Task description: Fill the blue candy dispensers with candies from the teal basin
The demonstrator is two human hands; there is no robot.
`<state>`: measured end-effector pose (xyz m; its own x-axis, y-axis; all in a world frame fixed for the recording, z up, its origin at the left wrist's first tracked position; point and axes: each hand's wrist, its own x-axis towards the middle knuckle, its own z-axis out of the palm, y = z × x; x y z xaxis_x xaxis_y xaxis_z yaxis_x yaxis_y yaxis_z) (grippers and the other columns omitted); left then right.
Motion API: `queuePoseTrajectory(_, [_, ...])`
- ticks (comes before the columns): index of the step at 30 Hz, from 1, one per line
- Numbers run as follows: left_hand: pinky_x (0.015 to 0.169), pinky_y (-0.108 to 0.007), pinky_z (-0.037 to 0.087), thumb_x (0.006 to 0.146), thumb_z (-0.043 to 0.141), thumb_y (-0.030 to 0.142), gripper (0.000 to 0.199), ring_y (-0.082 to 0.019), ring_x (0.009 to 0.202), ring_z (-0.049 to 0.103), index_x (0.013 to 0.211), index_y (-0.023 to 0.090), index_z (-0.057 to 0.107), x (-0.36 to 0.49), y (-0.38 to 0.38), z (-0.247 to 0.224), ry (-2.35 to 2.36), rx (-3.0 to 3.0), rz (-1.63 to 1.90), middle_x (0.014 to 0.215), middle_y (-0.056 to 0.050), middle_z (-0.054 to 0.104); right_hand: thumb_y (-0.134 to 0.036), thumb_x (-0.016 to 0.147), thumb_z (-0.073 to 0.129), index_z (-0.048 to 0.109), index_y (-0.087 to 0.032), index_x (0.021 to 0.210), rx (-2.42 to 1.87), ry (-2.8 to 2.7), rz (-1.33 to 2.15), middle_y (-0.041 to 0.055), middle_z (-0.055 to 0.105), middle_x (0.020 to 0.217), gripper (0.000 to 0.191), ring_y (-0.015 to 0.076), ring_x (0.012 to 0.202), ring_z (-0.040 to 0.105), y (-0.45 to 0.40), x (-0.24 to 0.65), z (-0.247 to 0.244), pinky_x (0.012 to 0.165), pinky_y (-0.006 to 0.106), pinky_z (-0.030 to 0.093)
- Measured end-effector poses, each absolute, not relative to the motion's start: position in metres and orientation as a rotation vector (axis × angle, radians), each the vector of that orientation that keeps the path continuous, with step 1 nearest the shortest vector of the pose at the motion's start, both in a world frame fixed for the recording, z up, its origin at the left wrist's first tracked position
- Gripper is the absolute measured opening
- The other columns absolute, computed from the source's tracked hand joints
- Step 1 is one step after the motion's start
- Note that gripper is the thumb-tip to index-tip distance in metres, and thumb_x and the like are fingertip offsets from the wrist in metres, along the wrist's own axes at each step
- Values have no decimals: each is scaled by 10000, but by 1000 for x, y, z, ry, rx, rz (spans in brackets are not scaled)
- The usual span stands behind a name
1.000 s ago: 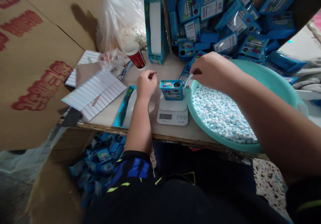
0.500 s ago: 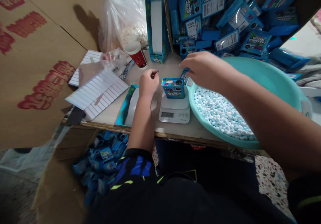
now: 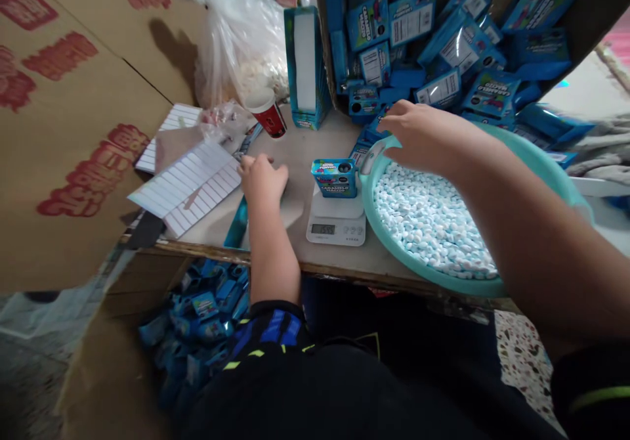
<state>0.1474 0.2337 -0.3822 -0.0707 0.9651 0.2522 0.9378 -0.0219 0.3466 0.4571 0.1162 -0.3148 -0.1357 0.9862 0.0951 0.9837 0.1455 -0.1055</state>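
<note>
A small blue candy box (image 3: 335, 178) stands upright on the platform of a white kitchen scale (image 3: 336, 230), its front reading "CARAMELO MACIZO". Digits show on the scale's display but are too small to read for certain, as is the print beside them.

The left hand (image 3: 264, 180) is over a flat blue carton (image 3: 237, 226) at the left of the scale, palm down, fingers parted and bent downward; whether they grip the carton I cannot tell. The right hand (image 3: 418, 131) is above the near-left rim of a teal basin (image 3: 394, 253), beside its handle, fingers partly curled with the thumb apart from them. Their tips are partly hidden, so a grasp cannot be confirmed. Small white and pale-blue candies (image 3: 433, 230) lie in the basin, just right of the scale.

Behind, a cardboard box (image 3: 588, 26) is heaped with blue packs (image 3: 492, 92), several lettered "CARAMELO MACIZO", some showing barcodes. A tall blue display carton (image 3: 305, 66) stands left of it on the counter (image 3: 298, 220), near a tilted red and white paper cup (image 3: 270, 117) and a clear plastic bag (image 3: 236, 39). Lined sheets (image 3: 191, 171) overlap farther left, by a cardboard panel (image 3: 98, 98) printed with red characters. More blue packs fill a lower carton (image 3: 103, 361) below the counter edge.
</note>
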Motion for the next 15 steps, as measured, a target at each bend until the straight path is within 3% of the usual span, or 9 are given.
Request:
queuePoseTrajectory(2, [1071,-558,490,771,799,369,337,-458,1245,619,1038,178,719,134,233,-381,2179,2011,311,1242,-231,681,-351,963,638,682,-187,1359,-1985,-2306,25,167,622,1342,431,329,1156,594,114,448,-307,885,423,516])
queuePoseTrajectory(5, [944,-468,550,732,805,343,256,-405,1068,708,931,200,730,126,239,-384,2055,1942,-59,1002,-165,769,-309,943,634,687,-183,1334,-2077,-2369,110,166,664,1260,414,318,1081,631,114,439,-305,817,395,525])
queuePoseTrajectory(11, [937,-404,535,863,671,318,271,-357,1096,715,1081,180,754,159,240,-392,1912,2096,73,1160,-171,772,-201,902,613,737,-142,1206,-2242,-2348,109,177,719,1094,333,321,980,681,115,424,-306,748,382,512])
queuePoseTrajectory(15, [877,-361,548,898,652,342,228,-326,1012,734,993,173,771,178,231,-393,1801,2121,131,1006,-142,789,-181,883,625,744,-158,1207,-2236,-2354,108,165,727,1066,346,321,986,674,113,419,-304,751,376,497])
